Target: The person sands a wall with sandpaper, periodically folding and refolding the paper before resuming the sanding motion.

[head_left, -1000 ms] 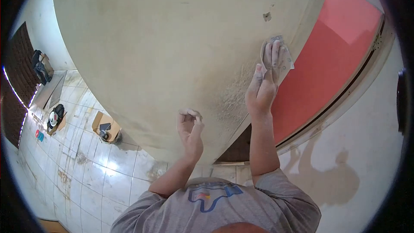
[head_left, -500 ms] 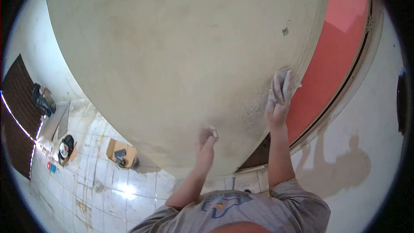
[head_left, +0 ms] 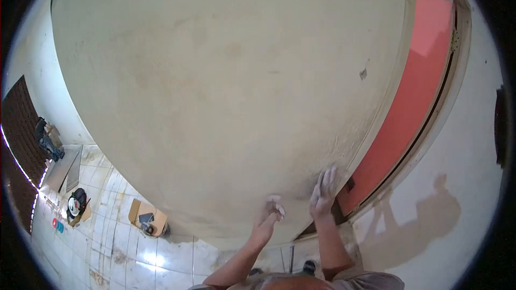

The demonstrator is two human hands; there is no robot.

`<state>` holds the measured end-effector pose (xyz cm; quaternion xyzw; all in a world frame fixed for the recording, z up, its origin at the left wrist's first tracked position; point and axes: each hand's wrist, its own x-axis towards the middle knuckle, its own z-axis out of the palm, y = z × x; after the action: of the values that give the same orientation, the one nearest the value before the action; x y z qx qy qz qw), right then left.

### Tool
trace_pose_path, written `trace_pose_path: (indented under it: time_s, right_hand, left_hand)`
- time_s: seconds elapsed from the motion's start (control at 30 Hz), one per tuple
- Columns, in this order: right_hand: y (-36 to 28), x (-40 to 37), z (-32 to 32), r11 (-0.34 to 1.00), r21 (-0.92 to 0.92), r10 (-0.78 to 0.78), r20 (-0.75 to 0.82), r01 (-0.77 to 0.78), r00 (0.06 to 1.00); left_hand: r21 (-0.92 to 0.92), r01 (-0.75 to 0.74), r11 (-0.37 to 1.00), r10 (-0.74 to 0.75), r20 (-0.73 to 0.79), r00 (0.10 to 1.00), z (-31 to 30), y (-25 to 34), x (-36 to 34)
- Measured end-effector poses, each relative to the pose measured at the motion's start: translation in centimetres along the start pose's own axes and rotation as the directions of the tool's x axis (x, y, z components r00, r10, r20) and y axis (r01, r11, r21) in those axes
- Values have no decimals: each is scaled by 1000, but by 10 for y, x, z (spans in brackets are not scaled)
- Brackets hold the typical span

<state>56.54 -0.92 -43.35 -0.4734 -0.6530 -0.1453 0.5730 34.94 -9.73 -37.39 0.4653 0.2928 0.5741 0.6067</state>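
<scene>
A large pale beige door panel (head_left: 231,102) fills the middle of the view, with brownish smudges and a small chipped spot near its right side. Against its lower right part, close to the edge, lies my right hand (head_left: 323,190), dusted white, its fingers close together over something I cannot make out. To the left of it, my left hand (head_left: 271,212) is in front of the panel's lower part, fingers curled and whitish; what they hold, if anything, is too small to name.
An open cardboard box (head_left: 157,224) with a dark object inside stands on the tiled floor (head_left: 129,255). Farther left are a black and white tool (head_left: 77,203) and a red and blue item (head_left: 57,225). A pink wall (head_left: 400,96) shows through the doorway at right.
My right hand has moved down and slightly left along the panel, near its edge. My left hand sits lower and a little further right. The whole view has shifted.
</scene>
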Motion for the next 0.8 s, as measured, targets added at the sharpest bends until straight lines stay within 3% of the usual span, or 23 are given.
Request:
trace_pose_path:
  time_s: [0.03, 0.07, 0.1, 0.17, 0.2, 0.33, 0.37, 0.47, 0.57, 0.7, 0.8]
  right_hand:
    - [-19, 43, -21, 977, -185, -111, -9, 108, 994]
    - [-21, 67, -26, 968, -193, -176, -80, 157, 981]
    - [-37, 95, -38, 978, -190, -107, -107, 85, 988]
    - [-50, 145, -46, 979, -176, -132, -184, 100, 974]
    - [-56, 168, -50, 966, -177, -225, -198, 191, 954]
    - [-81, 216, -62, 982, 34, -171, -260, 186, 950]
    - [-84, 218, -62, 976, 94, -164, -276, 196, 947]
    - [-78, 196, -61, 975, 23, -215, -177, 223, 960]
    - [-57, 136, -39, 981, -37, -196, -104, 193, 975]
    - [-46, 103, -33, 987, -87, -138, -27, 136, 990]
    - [-69, 150, -49, 980, -94, -182, -97, 173, 978]
  left_hand:
    - [-6, -20, 1000, 20, -2, 1000, -10, -22, 9]
    - [-10, -24, 1000, 24, -1, 1000, -20, -46, 10]
    - [-15, -73, 997, 73, -28, 997, -9, -25, -1]
    - [-49, -156, 987, 153, -43, 987, 9, 8, 9]
    - [-80, -204, 976, 203, -28, 979, 13, 11, 13]
    - [-18, -231, 973, 229, -61, 971, 43, 38, 14]
    - [0, -243, 970, 242, -81, 967, 49, 40, 14]
    - [-119, -269, 956, 259, -94, 961, 54, 14, 26]
    - [-73, -220, 973, 209, -136, 968, 67, 8, 26]
    - [-203, -269, 942, 267, -36, 963, 69, 19, 21]
    - [-226, -257, 939, 280, 74, 957, 63, 25, 16]
